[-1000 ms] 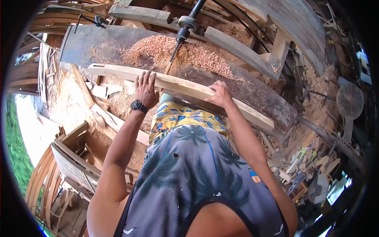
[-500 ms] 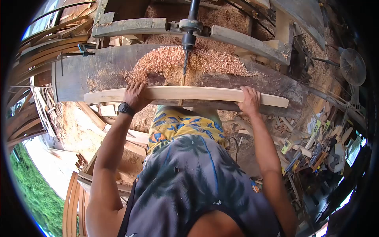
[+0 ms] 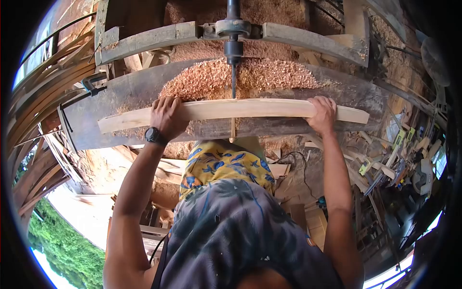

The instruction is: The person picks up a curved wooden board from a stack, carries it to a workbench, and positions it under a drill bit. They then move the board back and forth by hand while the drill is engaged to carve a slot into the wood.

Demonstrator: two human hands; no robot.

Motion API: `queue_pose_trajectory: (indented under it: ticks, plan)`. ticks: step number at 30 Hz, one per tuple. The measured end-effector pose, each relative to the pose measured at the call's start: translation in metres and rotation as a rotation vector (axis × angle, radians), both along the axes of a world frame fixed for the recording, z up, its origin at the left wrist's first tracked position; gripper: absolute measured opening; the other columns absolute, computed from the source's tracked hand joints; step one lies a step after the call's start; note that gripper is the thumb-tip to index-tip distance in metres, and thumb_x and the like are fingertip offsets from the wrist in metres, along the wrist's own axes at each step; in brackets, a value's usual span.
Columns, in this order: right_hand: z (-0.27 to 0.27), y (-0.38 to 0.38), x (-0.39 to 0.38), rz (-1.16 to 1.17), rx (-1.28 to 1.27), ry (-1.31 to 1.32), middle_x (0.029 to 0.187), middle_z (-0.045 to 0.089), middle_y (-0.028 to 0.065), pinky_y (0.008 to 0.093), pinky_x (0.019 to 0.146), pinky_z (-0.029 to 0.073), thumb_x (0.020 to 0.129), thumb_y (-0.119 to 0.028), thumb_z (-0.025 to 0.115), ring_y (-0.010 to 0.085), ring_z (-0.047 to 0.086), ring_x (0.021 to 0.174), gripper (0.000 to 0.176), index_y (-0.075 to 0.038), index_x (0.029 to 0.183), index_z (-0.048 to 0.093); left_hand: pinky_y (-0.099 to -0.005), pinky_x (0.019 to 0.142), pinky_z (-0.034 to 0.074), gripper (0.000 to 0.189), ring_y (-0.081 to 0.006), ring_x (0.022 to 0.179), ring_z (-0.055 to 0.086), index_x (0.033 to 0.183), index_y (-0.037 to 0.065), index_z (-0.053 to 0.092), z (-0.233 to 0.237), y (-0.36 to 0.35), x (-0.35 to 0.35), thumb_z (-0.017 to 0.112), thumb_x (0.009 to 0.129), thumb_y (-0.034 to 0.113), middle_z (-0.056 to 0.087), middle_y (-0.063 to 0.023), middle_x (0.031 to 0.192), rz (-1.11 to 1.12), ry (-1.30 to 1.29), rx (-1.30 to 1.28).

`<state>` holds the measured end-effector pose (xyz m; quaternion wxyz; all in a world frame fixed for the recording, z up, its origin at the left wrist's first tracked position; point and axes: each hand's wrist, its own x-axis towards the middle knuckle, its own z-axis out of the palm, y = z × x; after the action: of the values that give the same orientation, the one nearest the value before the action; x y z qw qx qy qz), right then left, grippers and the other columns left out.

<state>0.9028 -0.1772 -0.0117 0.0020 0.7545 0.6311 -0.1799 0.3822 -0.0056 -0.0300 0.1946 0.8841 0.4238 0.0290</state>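
A long, pale wooden board [image 3: 250, 110] lies crosswise over a dark work table [image 3: 115, 113]. My left hand [image 3: 168, 117], below a black wristwatch [image 3: 153, 135], is closed around its left part. Toward the right end, my right hand [image 3: 322, 114] grips the same board with fingers over the far edge. A drill bit [image 3: 234, 83] in a dark chuck [image 3: 233, 50] points toward me, and its tip meets the board's far edge near the middle. Under the board runs a narrow wooden strip [image 3: 233, 126] in line with the bit.
Wood chips [image 3: 197, 79] are heaped around the bit. A clamp [image 3: 90, 90] sits at the table's left end. Behind stands a wooden frame beam [image 3: 149, 42] carrying the spindle bearing. Curved wood strips [image 3: 33, 101] pile up at left; tools including a circular saw [image 3: 423, 177] lie at right.
The board has moved away from me to the drill bit, which was apart from its far edge before. Both hands have kept their hold, and the view has shifted.
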Motion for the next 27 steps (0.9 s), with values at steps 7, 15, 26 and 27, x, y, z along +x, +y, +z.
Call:
queue_pose_trajectory:
  ticks: [7,15,26,27]
  plan:
    - [-0.003,0.006,0.008,0.032,0.028,0.011,0.118,0.071,0.0073,0.0552,0.121,0.033,0.062,-0.014,0.084,0.0306,0.064,0.123,0.053,-0.014,0.115,0.076,-0.0499,0.086,0.055,0.047,-0.0369,0.101,0.069,0.115,0.009,0.066,0.003,0.006,0.003,0.081,0.072,0.022,0.07,-0.0132,0.107,-0.007,-0.035,0.017]
    - [-0.006,0.007,0.019,0.068,0.029,0.017,0.122,0.072,0.0084,0.0559,0.119,0.035,0.061,-0.013,0.088,0.0314,0.065,0.124,0.059,-0.014,0.119,0.075,-0.0475,0.084,0.056,0.042,-0.0352,0.097,0.069,0.107,0.008,0.066,0.004,0.004,0.008,0.081,0.071,0.02,0.07,-0.0126,0.105,-0.018,-0.009,-0.043]
    - [-0.004,0.014,0.021,0.078,0.019,0.029,0.121,0.073,0.0078,0.0539,0.118,0.036,0.063,-0.014,0.087,0.0302,0.067,0.122,0.055,-0.012,0.117,0.075,-0.0461,0.087,0.056,0.05,-0.0342,0.1,0.068,0.11,0.01,0.068,0.004,0.002,0.01,0.084,0.064,0.023,0.069,-0.0109,0.109,-0.004,0.021,-0.082]
    - [-0.003,0.014,0.021,0.076,0.019,0.027,0.121,0.074,0.0078,0.0536,0.118,0.036,0.064,-0.014,0.086,0.0302,0.067,0.122,0.054,-0.012,0.117,0.075,-0.0461,0.088,0.056,0.05,-0.0341,0.101,0.069,0.11,0.01,0.068,0.004,0.003,0.01,0.085,0.065,0.024,0.069,-0.0107,0.109,-0.009,0.028,-0.084]
